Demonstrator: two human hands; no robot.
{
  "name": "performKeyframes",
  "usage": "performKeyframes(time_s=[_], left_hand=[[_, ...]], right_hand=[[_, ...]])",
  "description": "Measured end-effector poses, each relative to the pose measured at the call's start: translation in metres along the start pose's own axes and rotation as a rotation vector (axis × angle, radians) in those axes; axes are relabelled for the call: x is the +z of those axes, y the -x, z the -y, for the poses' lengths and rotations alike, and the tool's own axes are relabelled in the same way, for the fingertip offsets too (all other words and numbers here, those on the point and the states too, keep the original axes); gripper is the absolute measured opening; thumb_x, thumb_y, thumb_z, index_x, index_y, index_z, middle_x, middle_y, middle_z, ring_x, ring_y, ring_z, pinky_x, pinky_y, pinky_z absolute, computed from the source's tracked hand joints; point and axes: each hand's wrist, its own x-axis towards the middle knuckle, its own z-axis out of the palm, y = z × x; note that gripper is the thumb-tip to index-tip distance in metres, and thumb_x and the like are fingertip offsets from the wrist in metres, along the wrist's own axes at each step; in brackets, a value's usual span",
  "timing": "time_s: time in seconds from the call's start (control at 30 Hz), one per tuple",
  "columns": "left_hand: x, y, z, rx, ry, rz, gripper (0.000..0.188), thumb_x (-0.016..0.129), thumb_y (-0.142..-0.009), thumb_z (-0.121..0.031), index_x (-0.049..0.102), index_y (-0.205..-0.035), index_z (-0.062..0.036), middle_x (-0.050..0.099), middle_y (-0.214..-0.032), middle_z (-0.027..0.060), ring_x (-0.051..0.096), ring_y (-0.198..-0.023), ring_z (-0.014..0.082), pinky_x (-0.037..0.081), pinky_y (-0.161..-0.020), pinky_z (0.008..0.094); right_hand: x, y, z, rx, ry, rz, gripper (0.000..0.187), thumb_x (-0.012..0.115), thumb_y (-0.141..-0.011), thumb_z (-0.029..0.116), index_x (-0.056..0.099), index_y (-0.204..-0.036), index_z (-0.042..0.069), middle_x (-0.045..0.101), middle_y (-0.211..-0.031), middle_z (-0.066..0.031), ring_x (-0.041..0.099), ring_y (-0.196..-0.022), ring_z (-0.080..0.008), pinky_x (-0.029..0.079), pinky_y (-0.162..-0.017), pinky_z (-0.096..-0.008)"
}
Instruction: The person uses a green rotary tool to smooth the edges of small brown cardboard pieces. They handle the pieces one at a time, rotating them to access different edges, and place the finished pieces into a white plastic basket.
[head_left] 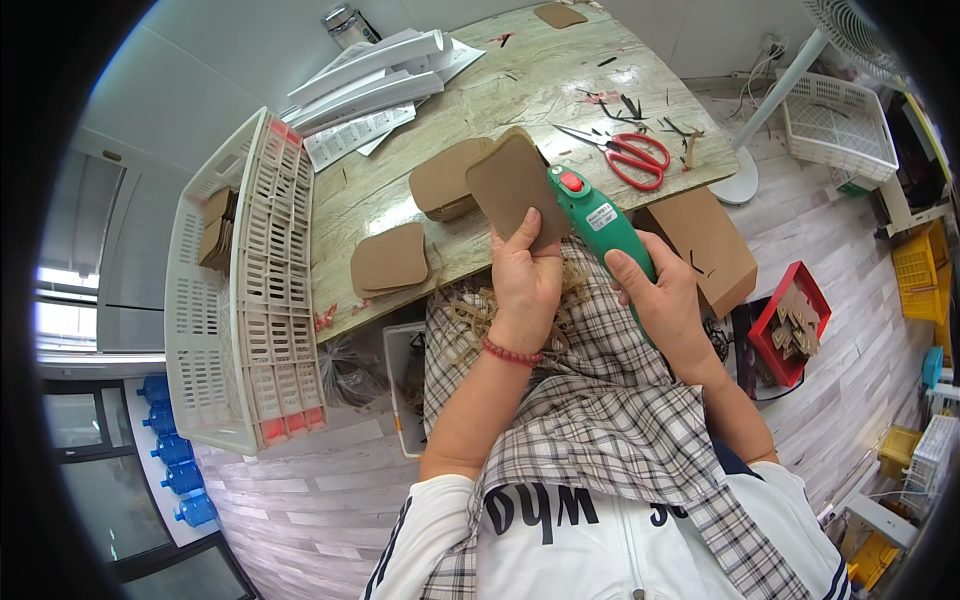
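Between the thumb and fingers of my left hand (pixel 525 275) is a flat brown piece with rounded corners (pixel 512 185), tilted up over the table's near edge. My right hand (pixel 665 290) is wrapped round the body of a green electric hand cutter (pixel 600 215) with a red switch. The cutter's head is close against the right edge of the brown piece; its blade is hidden. Just left of my left hand lie a stack of similar brown pieces (pixel 445 180) and a smaller pile of brown pieces (pixel 390 260). Pale trimmings (pixel 465 315) lie on my checked apron (pixel 590 400).
Red-handled scissors (pixel 635 160) and dark scraps lie on the table (pixel 470 110). A white plastic crate (pixel 280 270) stands at the left, beside papers (pixel 375 85). At right are a cardboard box (pixel 705 245), a red tray of small pieces (pixel 790 325) and a fan (pixel 850 40).
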Motion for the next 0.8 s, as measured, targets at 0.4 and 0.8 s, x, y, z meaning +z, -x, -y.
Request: performKeyframes(time_s=[0.4, 0.8], left_hand=[[-0.009, 0.012, 0.008, -0.042, -0.026, 0.034, 0.040, 0.056, -0.089, 0.007, 0.047, -0.126, -0.0051, 0.056, -0.124, 0.0102, 0.055, -0.116, 0.0247, 0.045, -0.104, 0.0395], [-0.035, 0.006, -0.046, -0.018, -0.474, 0.143, 0.037, 0.058, -0.084, 0.012, 0.057, -0.118, -0.0026, 0.064, -0.113, 0.0092, 0.063, -0.104, 0.0207, 0.054, -0.089, 0.0346]], right_hand=[[-0.001, -0.002, -0.002, -0.023, -0.060, -0.034, 0.034, 0.067, -0.091, 0.028, 0.062, -0.107, -0.001, 0.056, -0.069, 0.0012, 0.049, -0.058, -0.0045, 0.041, -0.051, -0.0219], [-0.038, 0.010, -0.003, 0.084, -0.093, 0.146, 0.031, 0.065, -0.091, 0.024, 0.061, -0.107, -0.002, 0.056, -0.073, 0.0004, 0.051, -0.061, -0.0045, 0.044, -0.055, -0.0211]])
